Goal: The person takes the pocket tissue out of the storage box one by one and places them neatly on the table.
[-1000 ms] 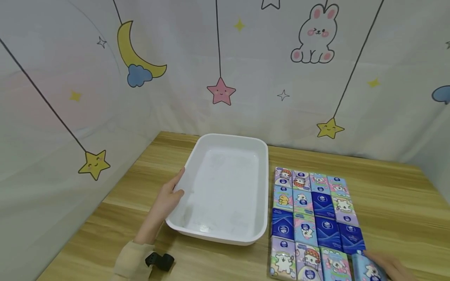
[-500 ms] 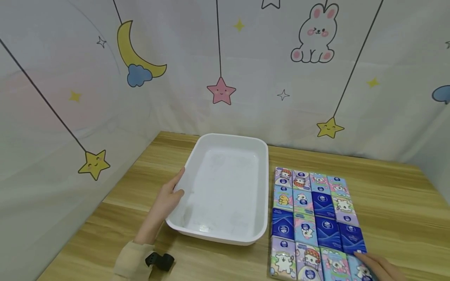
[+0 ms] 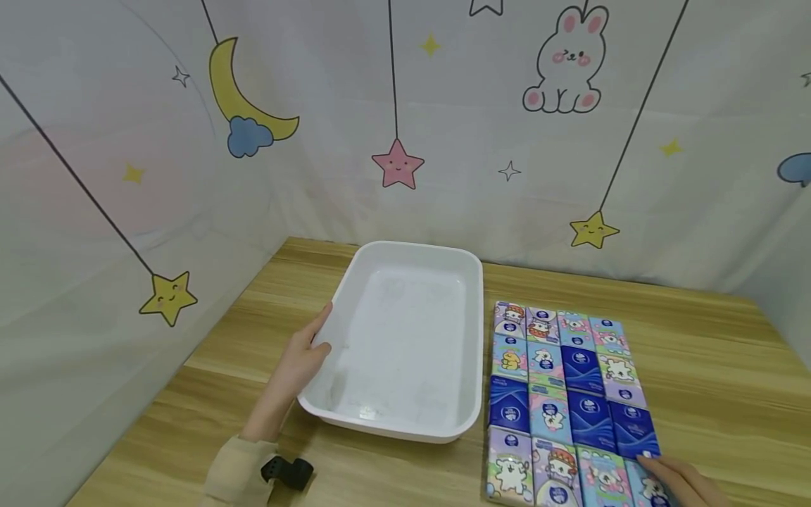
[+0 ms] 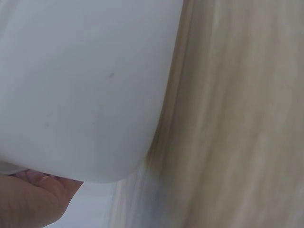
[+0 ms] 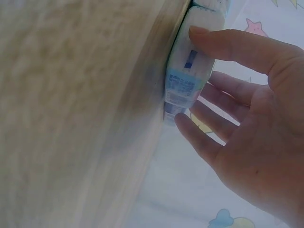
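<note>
My left hand (image 3: 308, 355) holds the left rim of a white plastic basin (image 3: 405, 338), thumb over the edge and fingers outside. The left wrist view shows the basin's outer wall (image 4: 90, 85) with the hand (image 4: 35, 199) at its rim. To the right lies a block of small tissue packs (image 3: 550, 415), some plain dark blue, others with cartoon animals. My right hand (image 3: 687, 482) is at the near right corner pack (image 3: 648, 486), partly hiding it. In the right wrist view, the thumb touches that pack's side (image 5: 187, 61), while the other fingers stretch loosely beside it.
The wood-grain table (image 3: 716, 352) runs back to a white curtain (image 3: 469, 204) printed with stars, a moon and a rabbit. A black strap device (image 3: 288, 472) is at the left sleeve. The basin stands just left of the tissue packs.
My right hand has moved left, and the corner tissue pack has come flush against its row. Over the last half second it barely moves. The left hand and basin stay put.
</note>
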The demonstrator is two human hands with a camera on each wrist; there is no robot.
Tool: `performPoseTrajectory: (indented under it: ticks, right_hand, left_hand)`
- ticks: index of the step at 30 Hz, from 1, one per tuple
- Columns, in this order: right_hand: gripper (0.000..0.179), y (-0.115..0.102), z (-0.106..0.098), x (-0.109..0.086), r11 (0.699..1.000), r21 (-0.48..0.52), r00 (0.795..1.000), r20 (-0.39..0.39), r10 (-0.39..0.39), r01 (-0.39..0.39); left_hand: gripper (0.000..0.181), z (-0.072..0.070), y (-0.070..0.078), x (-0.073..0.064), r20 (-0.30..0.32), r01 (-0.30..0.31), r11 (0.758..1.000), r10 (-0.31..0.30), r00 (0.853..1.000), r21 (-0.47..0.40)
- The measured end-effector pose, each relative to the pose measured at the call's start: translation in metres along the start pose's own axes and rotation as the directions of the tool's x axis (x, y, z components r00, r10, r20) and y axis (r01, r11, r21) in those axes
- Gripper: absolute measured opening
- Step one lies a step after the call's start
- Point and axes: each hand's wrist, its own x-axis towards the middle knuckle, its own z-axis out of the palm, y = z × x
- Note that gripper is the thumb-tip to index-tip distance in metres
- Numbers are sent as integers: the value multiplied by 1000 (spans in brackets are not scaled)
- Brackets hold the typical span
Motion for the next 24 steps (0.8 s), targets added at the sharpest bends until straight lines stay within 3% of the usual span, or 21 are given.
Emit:
performPoseTrajectory:
  ticks: [7, 14, 20, 24]
  right_hand:
    - [93, -2, -2, -6, 1000, 1, 1000, -23, 1, -1]
    - [95, -14, -10, -2, 995, 48, 992, -96, -78, 82]
    - [95, -22, -17, 9, 980, 91, 979, -121, -163, 174]
    - [91, -18, -20, 24, 978, 97, 983, -28, -181, 183]
  left_hand:
    - [68, 2, 3, 1, 15, -5, 1000, 5, 1000, -2]
    - [76, 5, -1, 5, 32, -21, 996, 24, 999, -83]
    - [85, 0, 0, 10, 73, 120, 977, -109, 991, -176]
    - [88, -12, -2, 7, 106, 187, 961, -168, 980, -205]
